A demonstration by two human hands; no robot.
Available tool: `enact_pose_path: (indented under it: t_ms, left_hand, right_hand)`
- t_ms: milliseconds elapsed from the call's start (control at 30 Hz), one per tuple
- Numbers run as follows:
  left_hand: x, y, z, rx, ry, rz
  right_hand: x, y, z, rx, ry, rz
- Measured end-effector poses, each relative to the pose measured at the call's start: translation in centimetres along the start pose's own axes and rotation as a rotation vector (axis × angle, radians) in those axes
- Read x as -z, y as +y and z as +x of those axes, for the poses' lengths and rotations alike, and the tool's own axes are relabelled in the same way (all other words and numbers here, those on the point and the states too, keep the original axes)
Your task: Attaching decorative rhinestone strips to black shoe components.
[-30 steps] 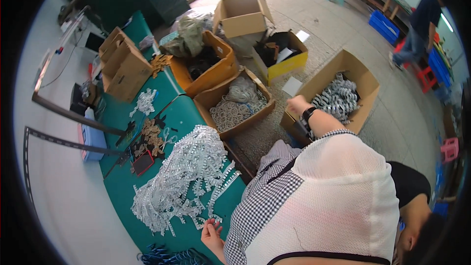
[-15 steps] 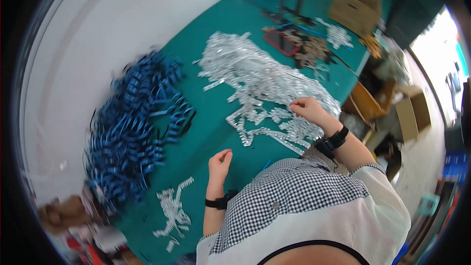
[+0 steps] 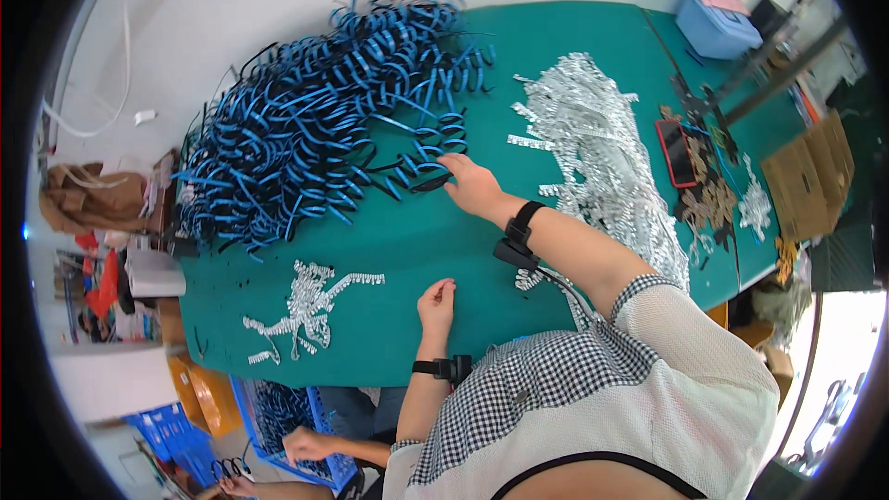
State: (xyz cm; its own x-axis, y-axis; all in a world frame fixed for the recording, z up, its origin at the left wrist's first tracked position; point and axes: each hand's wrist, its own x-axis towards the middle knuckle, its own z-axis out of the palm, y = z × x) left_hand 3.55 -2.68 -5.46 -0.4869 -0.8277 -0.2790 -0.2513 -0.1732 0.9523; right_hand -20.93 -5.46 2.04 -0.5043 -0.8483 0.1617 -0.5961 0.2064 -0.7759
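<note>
My right hand [image 3: 474,187] reaches to the near right edge of a large pile of curled blue-and-black strips [image 3: 306,130]. Its fingers are closed around the end of one coiled strip [image 3: 428,165] that trails out of the pile. My left hand [image 3: 435,307] hovers over the table's near edge, thumb and fingertips pinched together. Whatever may be between them is too small to make out. A long heap of silvery-white strips [image 3: 602,148] lies right of my right hand. To the left of my left hand is a small bunch of the same silvery strips [image 3: 310,306].
The green table [image 3: 398,241] carries a red-edged dark rectangle [image 3: 676,153], brown pieces [image 3: 711,204] and a blue lidded box [image 3: 718,23] on the right. A cardboard box [image 3: 806,176] stands there too. At lower left, a co-worker's hand [image 3: 310,444] is over a blue crate [image 3: 248,407].
The view has turned to the right. My right hand has left the silvery heap and moved left to the blue strips. My left hand stays pinched near the table edge.
</note>
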Motion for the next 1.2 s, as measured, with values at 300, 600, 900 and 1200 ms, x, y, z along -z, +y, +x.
enact_pose_path:
  t_ms: [300, 600, 900, 1200]
  left_hand:
    - [0.8, 2.0, -1.6, 0.075, 0.078, 0.005]
    - [-3.0, 9.6, 2.6, 0.202, 0.081, -0.2]
    - [-3.3, 12.3, 1.1, 0.089, 0.031, -0.287]
    - [-4.1, 19.3, -5.8, -0.38, -0.066, -0.319]
  right_hand:
    - [-1.5, 2.3, -0.2, -0.093, -0.254, -0.058]
    - [3.4, 0.1, -8.1, 0.019, -0.261, 0.301]
    - [7.4, -3.0, -10.1, 0.109, -0.125, 0.336]
    - [12.1, -8.3, -11.4, -0.345, -0.349, 1.131]
